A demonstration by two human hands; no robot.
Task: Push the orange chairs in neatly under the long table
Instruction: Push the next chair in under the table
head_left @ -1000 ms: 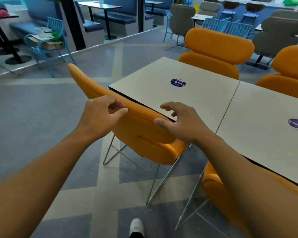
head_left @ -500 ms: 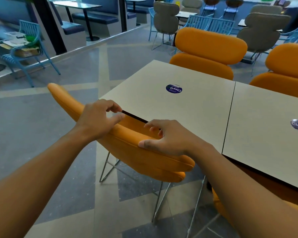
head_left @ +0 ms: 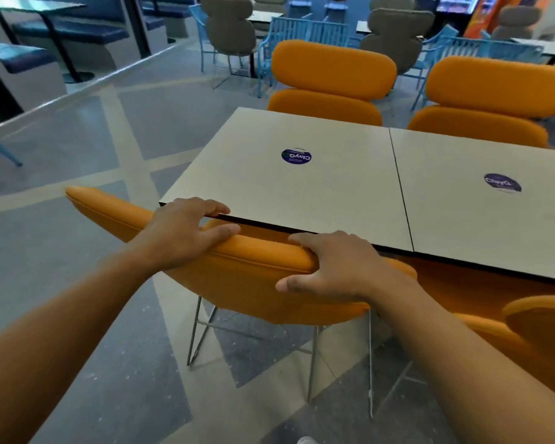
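In a café hall with grey patterned floor (head_left: 77, 149), long pale table (head_left: 302, 187) of two joined tops. At its near edge, orange chair (head_left: 237, 283), backrest top clamped by left hand (head_left: 180, 232) and right hand (head_left: 337, 267), both wrapped over.

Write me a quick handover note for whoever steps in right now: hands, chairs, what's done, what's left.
Left hand and right hand both grip the top of the near orange chair's backrest, thumbs toward you.
That chair sits at the left end of the long table, backrest close to the table edge but angled, its left tip sticking out past the corner.
Two far-side orange chairs look tucked in.
Left: square up this chair, then check the second near-side chair at lower right, only partly in view.
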